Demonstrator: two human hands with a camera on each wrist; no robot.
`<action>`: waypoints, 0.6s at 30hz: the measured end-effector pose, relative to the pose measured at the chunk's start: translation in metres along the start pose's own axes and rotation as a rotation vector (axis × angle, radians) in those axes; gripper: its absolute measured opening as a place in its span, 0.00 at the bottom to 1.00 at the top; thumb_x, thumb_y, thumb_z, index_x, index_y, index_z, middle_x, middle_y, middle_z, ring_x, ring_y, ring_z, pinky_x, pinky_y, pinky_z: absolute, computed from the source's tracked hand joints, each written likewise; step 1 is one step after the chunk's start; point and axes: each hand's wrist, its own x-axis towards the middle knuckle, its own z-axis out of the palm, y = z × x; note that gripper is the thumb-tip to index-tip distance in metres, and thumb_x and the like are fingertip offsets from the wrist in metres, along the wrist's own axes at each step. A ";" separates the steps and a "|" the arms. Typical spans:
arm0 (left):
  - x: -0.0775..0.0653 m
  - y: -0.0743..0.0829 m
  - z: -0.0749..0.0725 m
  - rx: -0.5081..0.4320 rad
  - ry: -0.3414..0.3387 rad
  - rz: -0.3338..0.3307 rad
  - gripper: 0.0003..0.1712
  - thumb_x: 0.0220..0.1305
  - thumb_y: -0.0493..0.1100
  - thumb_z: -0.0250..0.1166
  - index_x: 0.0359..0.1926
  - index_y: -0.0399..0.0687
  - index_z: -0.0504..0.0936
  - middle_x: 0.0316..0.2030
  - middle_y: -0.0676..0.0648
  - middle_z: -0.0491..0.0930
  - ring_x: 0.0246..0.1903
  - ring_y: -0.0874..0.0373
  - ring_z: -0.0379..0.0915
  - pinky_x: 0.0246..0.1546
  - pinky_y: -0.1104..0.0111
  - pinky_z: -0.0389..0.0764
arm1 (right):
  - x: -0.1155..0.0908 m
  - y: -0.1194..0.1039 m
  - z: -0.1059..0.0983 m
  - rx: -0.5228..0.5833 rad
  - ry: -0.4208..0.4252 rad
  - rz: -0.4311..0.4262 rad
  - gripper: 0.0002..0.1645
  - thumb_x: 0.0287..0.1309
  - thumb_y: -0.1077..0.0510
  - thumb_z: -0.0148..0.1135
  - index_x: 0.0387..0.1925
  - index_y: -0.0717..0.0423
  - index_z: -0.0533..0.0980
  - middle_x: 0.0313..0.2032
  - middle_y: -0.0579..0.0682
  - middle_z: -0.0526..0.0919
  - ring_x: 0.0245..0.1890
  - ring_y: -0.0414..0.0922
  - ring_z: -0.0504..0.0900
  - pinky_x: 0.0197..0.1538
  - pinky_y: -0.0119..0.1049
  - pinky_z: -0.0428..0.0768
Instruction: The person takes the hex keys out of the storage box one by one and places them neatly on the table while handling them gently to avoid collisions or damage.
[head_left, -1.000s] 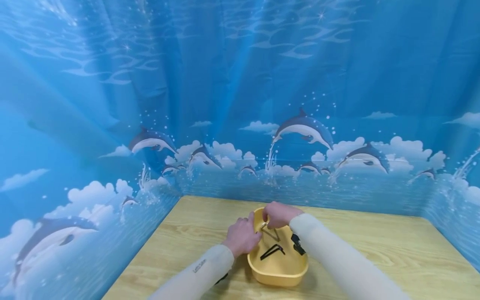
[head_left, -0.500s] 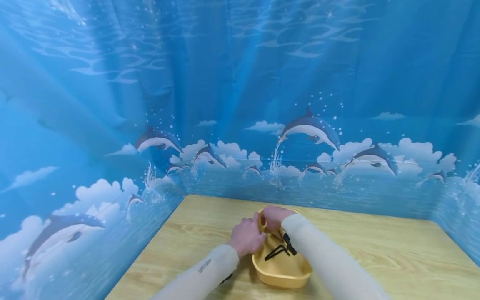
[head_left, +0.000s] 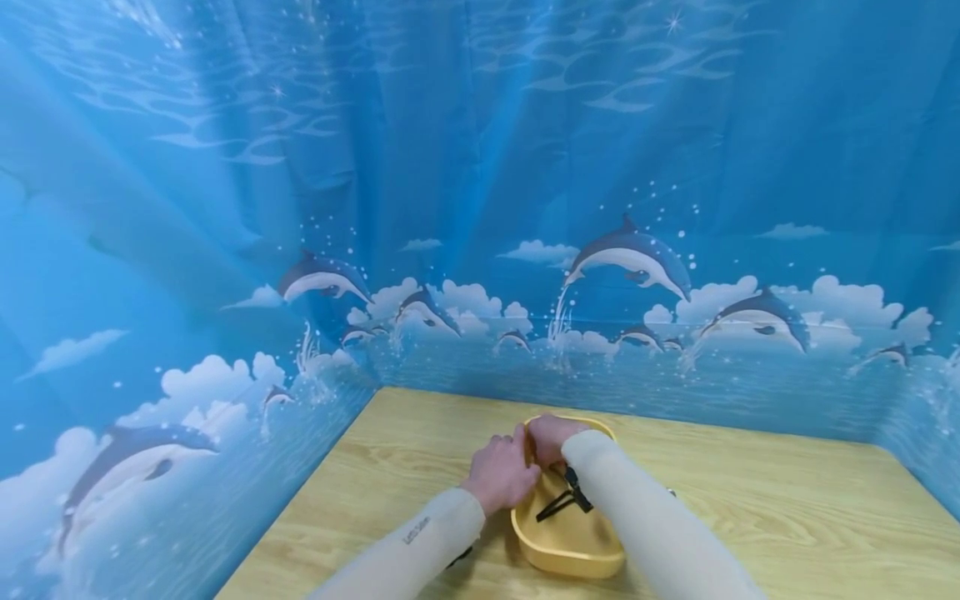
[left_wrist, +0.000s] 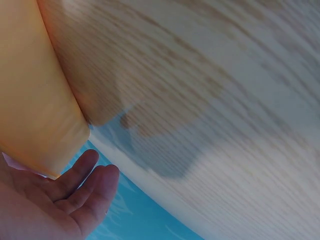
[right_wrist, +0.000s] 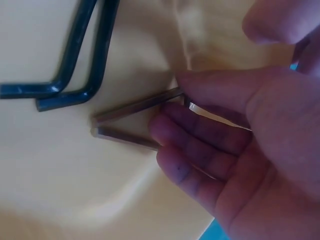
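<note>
A yellow plastic basin point(head_left: 567, 567) stands on the table, with hex keys inside. My left hand point(head_left: 501, 471) grips its left rim. The left wrist view shows the left fingers point(left_wrist: 107, 182) beside the basin's outer wall point(left_wrist: 35, 90). Inside the far end, my right hand point(head_left: 551, 435) reaches down. In the right wrist view, its thumb and fingers pinch silver hex keys point(right_wrist: 132, 107), whose other ends are hidden by the hand. Two black hex keys point(right_wrist: 102, 55) lie close by on the basin floor, apart from the hand.
The wood-grain table point(head_left: 750, 500) extends on both sides of the basin. A blue curtain point(head_left: 450, 358) printed with dolphins closes off the back and sides. Black wrist straps point(head_left: 576, 490) show at the sleeves.
My right hand has lowered deeper into the basin, and its forearm has swung left over the silver hex keys, hiding them from the head view. The left hand stays on the rim.
</note>
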 end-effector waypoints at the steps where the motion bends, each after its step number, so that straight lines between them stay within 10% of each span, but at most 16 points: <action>1: 0.000 0.000 0.000 0.003 -0.001 -0.002 0.43 0.66 0.58 0.57 0.75 0.39 0.60 0.57 0.38 0.80 0.55 0.44 0.77 0.48 0.50 0.82 | 0.000 0.000 0.000 -0.003 -0.002 -0.005 0.07 0.54 0.64 0.68 0.33 0.50 0.81 0.26 0.45 0.79 0.23 0.40 0.74 0.24 0.32 0.70; 18: -0.001 0.002 -0.001 0.025 -0.014 -0.016 0.44 0.67 0.58 0.57 0.76 0.38 0.58 0.59 0.38 0.79 0.57 0.44 0.76 0.51 0.51 0.82 | -0.001 -0.002 0.007 0.004 0.010 -0.003 0.14 0.50 0.70 0.68 0.24 0.47 0.79 0.20 0.44 0.77 0.17 0.38 0.71 0.21 0.30 0.70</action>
